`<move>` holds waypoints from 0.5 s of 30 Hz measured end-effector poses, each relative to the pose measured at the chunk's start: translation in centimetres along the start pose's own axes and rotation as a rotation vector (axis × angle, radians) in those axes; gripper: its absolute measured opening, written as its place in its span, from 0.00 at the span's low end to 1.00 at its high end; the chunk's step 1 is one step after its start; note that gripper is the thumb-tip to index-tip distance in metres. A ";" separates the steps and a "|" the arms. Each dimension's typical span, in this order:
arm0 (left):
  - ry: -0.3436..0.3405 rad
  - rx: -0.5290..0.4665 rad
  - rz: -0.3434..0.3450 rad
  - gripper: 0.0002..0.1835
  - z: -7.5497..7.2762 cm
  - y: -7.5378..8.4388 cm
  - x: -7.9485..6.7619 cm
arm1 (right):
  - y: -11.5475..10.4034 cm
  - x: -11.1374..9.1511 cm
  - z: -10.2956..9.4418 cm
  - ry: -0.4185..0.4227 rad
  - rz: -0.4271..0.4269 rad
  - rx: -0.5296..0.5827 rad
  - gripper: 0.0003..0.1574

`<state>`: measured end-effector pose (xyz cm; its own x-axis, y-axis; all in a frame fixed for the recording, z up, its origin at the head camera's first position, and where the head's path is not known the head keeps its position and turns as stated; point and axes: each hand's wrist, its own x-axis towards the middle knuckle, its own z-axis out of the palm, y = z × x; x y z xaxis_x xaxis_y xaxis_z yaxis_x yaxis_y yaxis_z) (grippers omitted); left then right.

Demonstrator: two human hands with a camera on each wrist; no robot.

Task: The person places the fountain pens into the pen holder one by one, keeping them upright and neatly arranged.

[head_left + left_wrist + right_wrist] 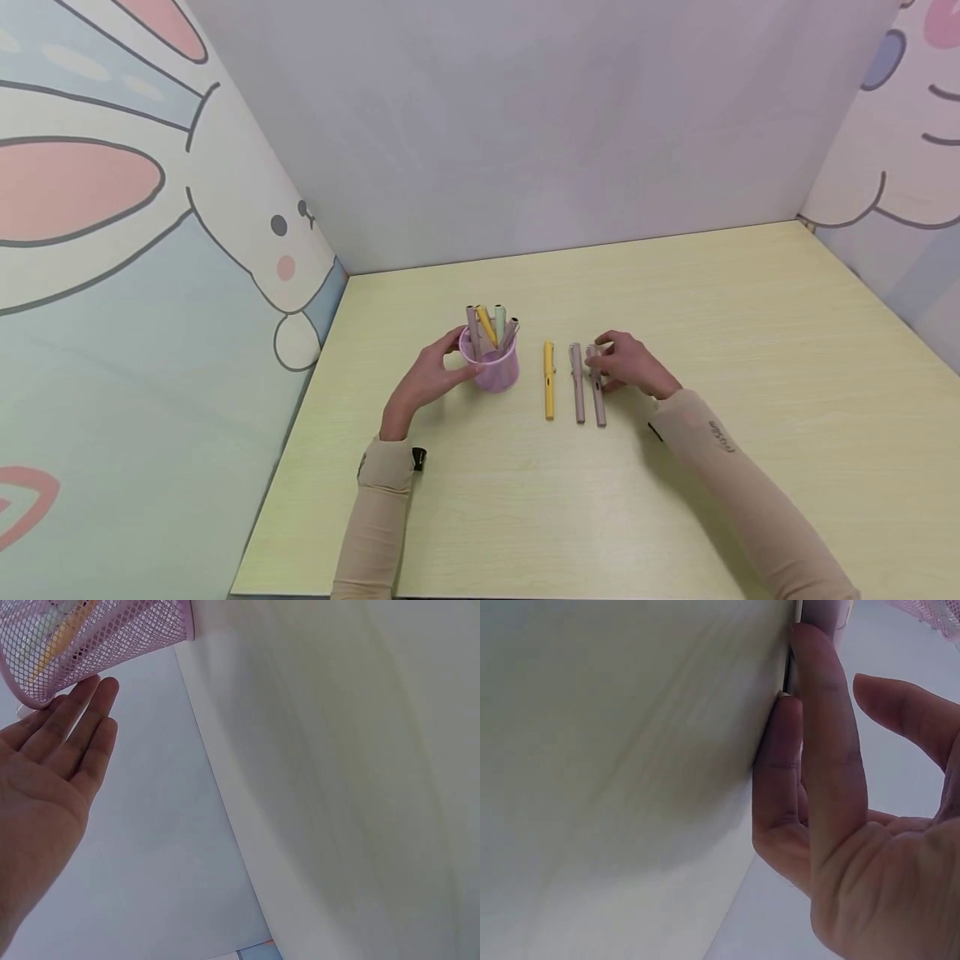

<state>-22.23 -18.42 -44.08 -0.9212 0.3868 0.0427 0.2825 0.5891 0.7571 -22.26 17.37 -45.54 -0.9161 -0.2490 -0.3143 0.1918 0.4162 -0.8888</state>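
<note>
A pink mesh pen cup (pixel 498 373) stands on the table, holding a mint green pen (pixel 499 318), a yellow pen (pixel 486 323) and mauve-grey pens. My left hand (pixel 433 377) holds this cup from the left, thumb at the front rim and fingers behind. In the left wrist view, those fingers (pixel 94 735) lie nearly straight along the mesh. To the cup's right, a yellow pen (pixel 549 383) and two mauve-grey pens lie side by side. My right hand (pixel 628 363) is at the rightmost pen (pixel 598 396), fingertips touching its upper part; the right wrist view shows the thumb apart from it.
The pale wood-patterned table (pixel 525 517) meets a plain wall (pixel 525 125) at the back. A side wall with a rabbit drawing (pixel 255 208) rises along the left edge, and another printed wall (pixel 885 167) stands at the right.
</note>
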 end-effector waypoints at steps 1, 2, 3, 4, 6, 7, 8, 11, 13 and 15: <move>0.000 -0.001 0.000 0.44 0.0 0.0 0.0 | 0.0 0.0 0.1 0.002 -0.001 -0.012 0.36; 0.001 -0.002 0.000 0.44 0.0 0.0 0.0 | -0.1 0.1 0.1 0.004 -0.001 -0.024 0.35; 0.000 -0.003 0.001 0.44 0.0 0.0 0.0 | -0.1 0.1 0.1 0.005 -0.003 -0.036 0.35; 0.000 -0.002 0.001 0.44 0.0 0.0 0.0 | -0.1 0.2 0.1 0.006 -0.004 -0.048 0.35; 0.002 -0.002 0.004 0.44 0.0 0.0 0.0 | 0.0 0.2 0.2 0.007 -0.004 -0.064 0.35; 0.005 -0.003 0.005 0.44 0.0 0.0 0.0 | 0.0 0.3 0.2 0.008 -0.001 -0.073 0.35; 0.006 -0.003 0.005 0.44 0.0 0.0 -0.1 | 0.0 0.4 0.2 0.009 0.003 -0.080 0.35; 0.009 -0.003 0.006 0.44 0.0 0.0 0.0 | 0.1 0.6 0.2 0.009 0.010 -0.105 0.35; 0.009 -0.001 0.007 0.44 0.0 0.0 0.0 | 0.1 0.6 0.2 0.008 0.012 -0.120 0.36; 0.009 0.002 0.008 0.44 0.1 0.0 0.0 | 0.1 0.7 0.2 0.007 0.010 -0.134 0.37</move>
<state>-22.22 -18.39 -44.16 -0.9213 0.3850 0.0551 0.2907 0.5874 0.7553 -22.82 17.03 -45.88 -0.9167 -0.2385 -0.3206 0.1530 0.5318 -0.8329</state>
